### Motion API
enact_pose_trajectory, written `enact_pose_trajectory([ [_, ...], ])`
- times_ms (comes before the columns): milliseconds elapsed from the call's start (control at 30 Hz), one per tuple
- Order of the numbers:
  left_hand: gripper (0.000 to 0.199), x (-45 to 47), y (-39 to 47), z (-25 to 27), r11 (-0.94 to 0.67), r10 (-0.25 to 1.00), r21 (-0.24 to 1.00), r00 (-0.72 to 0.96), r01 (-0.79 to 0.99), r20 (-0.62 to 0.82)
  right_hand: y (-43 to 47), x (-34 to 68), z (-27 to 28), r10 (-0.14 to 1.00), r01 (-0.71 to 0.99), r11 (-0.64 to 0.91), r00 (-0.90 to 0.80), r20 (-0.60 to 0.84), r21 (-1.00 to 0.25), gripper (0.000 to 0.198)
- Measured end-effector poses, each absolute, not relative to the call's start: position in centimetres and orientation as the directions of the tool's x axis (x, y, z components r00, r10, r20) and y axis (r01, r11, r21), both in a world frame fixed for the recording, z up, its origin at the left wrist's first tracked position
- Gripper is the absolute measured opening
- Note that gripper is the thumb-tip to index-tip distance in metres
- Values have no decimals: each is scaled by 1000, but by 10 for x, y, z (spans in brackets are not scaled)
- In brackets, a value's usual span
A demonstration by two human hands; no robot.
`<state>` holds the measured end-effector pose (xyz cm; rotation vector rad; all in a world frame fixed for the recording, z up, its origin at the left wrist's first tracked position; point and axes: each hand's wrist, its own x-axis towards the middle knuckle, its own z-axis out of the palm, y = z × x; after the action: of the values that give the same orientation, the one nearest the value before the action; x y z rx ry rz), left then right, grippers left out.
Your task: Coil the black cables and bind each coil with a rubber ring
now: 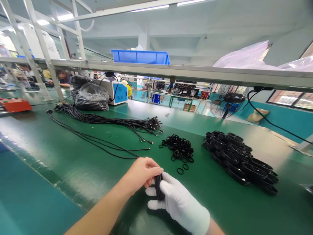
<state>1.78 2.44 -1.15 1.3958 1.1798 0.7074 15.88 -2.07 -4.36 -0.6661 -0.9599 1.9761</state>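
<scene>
In the middle foreground a coiled black cable (159,187) is held above the green table. My right hand (179,199), in a white glove, wraps its fingers round the coil. My bare left hand (143,173) pinches the coil's upper end between thumb and fingers. Beyond my hands lies a pile of small black rings (181,147), with a few loose ones at its near edge. A long bundle of straight black cables (105,120) stretches across the table, a few separate strands on its near side. To the right, finished-looking coiled cables (237,153) lie heaped together.
Clear plastic bags with black contents (91,98) and a blue-and-white machine (117,93) stand at the back left. An orange box (16,105) sits far left. A shelf (186,71) spans overhead, bearing a blue bin (140,57). Behind the table stands a fan (227,101). Another person (63,80) sits far left.
</scene>
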Motion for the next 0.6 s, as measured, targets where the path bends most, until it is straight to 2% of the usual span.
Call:
enact_pose_trajectory([
  [100, 23, 18, 21, -15, 117, 954, 955, 236, 273, -185, -21, 159, -42, 885, -373, -343, -435, -164, -862, 44],
  [200, 24, 17, 11, -18, 104, 972, 970, 182, 221, -146, -20, 161, -43, 865, -404, -366, -481, -146, -839, 45],
  [367, 23, 19, -9, -25, 202, 933, 976, 287, 77, -215, -19, 161, -43, 851, -376, -339, -514, -111, -862, 49],
  [433, 24, 19, -12, -27, 181, 938, 980, 285, 84, -197, -19, 160, -44, 857, -352, -338, -498, -131, -873, 48],
  [500, 21, 18, -12, -29, 78, 974, 979, 193, 189, -115, -20, 160, -45, 854, -367, -365, -498, -151, -855, 48],
  [600, 10, 16, -13, -33, -166, 986, 901, 83, 401, 145, -19, 160, -48, 830, -393, -419, -531, -170, -818, 49],
])
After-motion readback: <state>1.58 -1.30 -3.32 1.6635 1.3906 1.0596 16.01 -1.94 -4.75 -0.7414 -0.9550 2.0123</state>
